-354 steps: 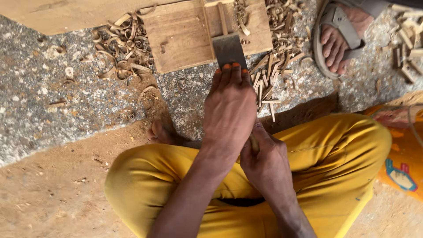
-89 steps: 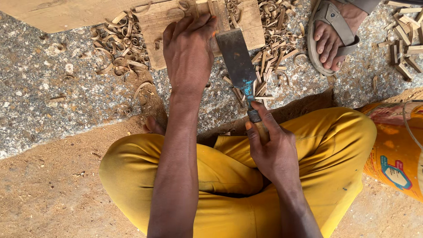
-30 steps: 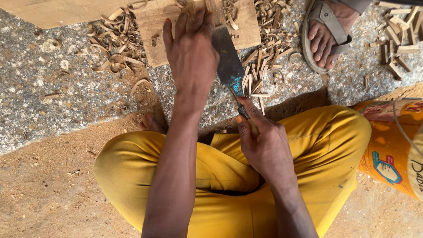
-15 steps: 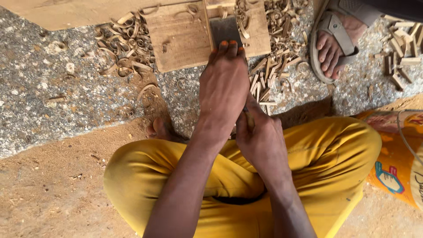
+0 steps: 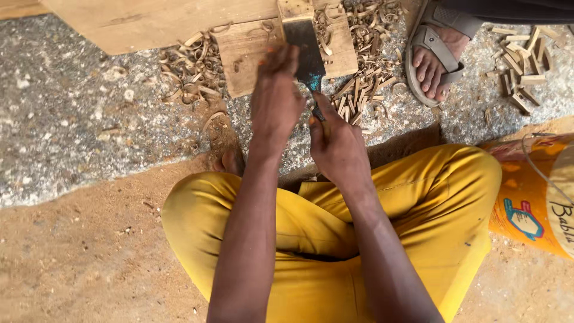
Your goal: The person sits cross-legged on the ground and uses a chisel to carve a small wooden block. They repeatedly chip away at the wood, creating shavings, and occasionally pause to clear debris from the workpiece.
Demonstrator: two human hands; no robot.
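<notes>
I sit cross-legged in yellow trousers on the ground. My right hand [image 5: 338,146] grips the handle of a broad flat metal blade [image 5: 304,51] that points away from me onto a small wooden block [image 5: 248,51]. A thin wooden piece [image 5: 294,8] stands at the blade's far end. My left hand [image 5: 276,98] hovers over the near part of the blade, fingers bent and pressing by it. What lies under the left palm is hidden.
Wood shavings [image 5: 191,66] and short split sticks [image 5: 353,98] lie around the block on the grey concrete. A wide plank [image 5: 149,21] lies beyond. Another person's sandalled foot [image 5: 436,57] rests at the upper right. An orange bucket [image 5: 532,200] stands at my right.
Three seconds ago my left hand held the wood atop the block with the blade raised beside it. Now the blade lies down on the block and the left hand has come back over it.
</notes>
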